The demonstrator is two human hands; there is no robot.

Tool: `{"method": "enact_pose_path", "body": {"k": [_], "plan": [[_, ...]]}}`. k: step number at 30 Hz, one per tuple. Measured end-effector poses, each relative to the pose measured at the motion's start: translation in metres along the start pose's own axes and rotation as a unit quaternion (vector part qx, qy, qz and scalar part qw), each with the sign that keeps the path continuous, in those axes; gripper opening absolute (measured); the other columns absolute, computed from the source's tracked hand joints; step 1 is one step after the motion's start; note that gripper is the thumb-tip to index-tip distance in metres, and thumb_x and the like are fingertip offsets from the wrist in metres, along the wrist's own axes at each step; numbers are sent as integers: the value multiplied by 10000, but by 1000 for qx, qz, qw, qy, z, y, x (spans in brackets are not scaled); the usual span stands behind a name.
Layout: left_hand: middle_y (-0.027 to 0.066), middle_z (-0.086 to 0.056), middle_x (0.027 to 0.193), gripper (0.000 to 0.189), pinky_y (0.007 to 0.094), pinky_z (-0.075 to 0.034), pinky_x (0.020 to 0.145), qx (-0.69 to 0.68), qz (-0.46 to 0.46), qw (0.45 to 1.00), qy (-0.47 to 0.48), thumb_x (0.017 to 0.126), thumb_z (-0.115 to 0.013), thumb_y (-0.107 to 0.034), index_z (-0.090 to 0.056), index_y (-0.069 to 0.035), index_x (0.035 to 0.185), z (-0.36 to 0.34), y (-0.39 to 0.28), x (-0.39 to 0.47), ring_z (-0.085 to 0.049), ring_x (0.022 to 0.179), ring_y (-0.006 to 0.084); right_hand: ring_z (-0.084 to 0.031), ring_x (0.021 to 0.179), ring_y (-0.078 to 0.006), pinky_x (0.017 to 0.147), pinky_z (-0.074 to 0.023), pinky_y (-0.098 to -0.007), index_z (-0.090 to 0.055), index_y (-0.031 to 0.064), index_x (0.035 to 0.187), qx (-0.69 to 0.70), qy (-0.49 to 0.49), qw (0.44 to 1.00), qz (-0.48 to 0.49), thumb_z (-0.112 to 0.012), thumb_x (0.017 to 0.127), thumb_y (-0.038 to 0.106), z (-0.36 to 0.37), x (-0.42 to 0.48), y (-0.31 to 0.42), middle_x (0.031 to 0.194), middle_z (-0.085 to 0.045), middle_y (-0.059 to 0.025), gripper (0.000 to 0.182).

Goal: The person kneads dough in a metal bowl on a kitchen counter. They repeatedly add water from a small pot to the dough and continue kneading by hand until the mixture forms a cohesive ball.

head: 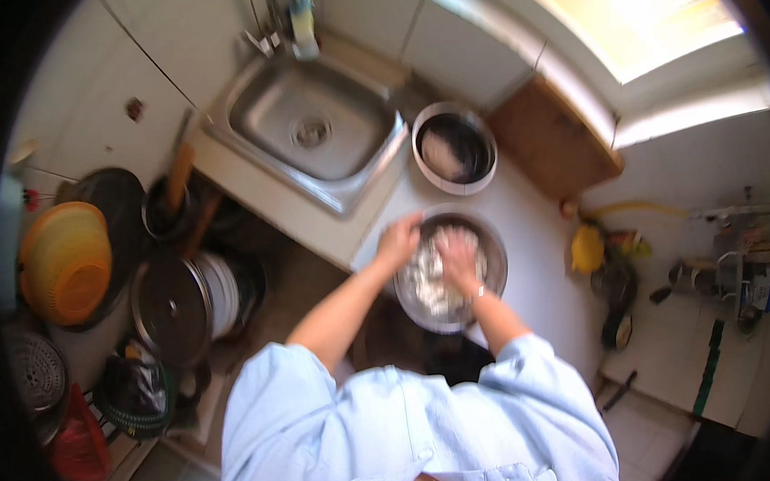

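A round metal bowl [496,261] stands at the front edge of the white counter, holding a pale, flour-like crumbly mixture [430,290]. My left hand [399,241] grips the bowl's rim on its left side. Inside the bowl, my right hand [456,257] presses into the mixture with its fingers spread; the fingertips are blurred and partly covered, so whether they hold any of it cannot be told. Just behind the bowl sits a white-rimmed round container [426,172] with a dark inside and a pale lump in it.
A steel sink [347,148] lies at the back left, near a bottle [304,26]. A wooden board [556,137] leans on the wall at the right. Lower left are an orange plastic basket [66,264], a lidded pot [170,310] and a red plastic item [79,446].
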State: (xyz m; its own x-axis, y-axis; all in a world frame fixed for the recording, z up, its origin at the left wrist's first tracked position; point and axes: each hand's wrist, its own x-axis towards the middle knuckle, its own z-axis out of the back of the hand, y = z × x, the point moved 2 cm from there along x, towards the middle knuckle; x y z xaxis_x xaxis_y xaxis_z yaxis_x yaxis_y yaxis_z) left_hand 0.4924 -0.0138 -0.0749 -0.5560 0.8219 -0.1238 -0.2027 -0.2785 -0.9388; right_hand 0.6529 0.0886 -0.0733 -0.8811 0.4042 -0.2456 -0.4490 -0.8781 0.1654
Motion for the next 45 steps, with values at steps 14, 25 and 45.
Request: {"method": "enact_pose_path", "body": {"k": [14, 25, 45], "plan": [[151, -697, 1032, 337, 450, -529, 816, 70, -42, 993, -85, 853, -606, -124, -640, -141, 1188, 8, -12, 15, -656, 944, 370, -553, 1076, -331, 796, -490, -498, -639, 156, 1150, 55, -46, 996, 54, -635, 829, 192, 49, 1, 18, 1129, -587, -99, 324], [138, -697, 1052, 345, 452, -520, 848, 80, -56, 992, -78, 851, -610, -131, -633, -145, 1195, -2, -17, 16, -647, 981, 364, -563, 1130, -309, 992, -432, -388, -568, 92, 1320, 504, -16, 854, -130, -546, 914, 159, 59, -4, -38, 1211, -614, -138, 412], [152, -695, 1037, 321, 401, -522, 807, 57, -25, 994, -88, 869, -617, -121, -614, -97, 1190, 3, -5, 11, -671, 929, 337, -574, 1119, -389, 935, -496, -411, -561, 11, 1261, 254, -172, 952, 7, -555, 671, -149, 134, -64, 26, 1242, -579, -188, 612]]}}
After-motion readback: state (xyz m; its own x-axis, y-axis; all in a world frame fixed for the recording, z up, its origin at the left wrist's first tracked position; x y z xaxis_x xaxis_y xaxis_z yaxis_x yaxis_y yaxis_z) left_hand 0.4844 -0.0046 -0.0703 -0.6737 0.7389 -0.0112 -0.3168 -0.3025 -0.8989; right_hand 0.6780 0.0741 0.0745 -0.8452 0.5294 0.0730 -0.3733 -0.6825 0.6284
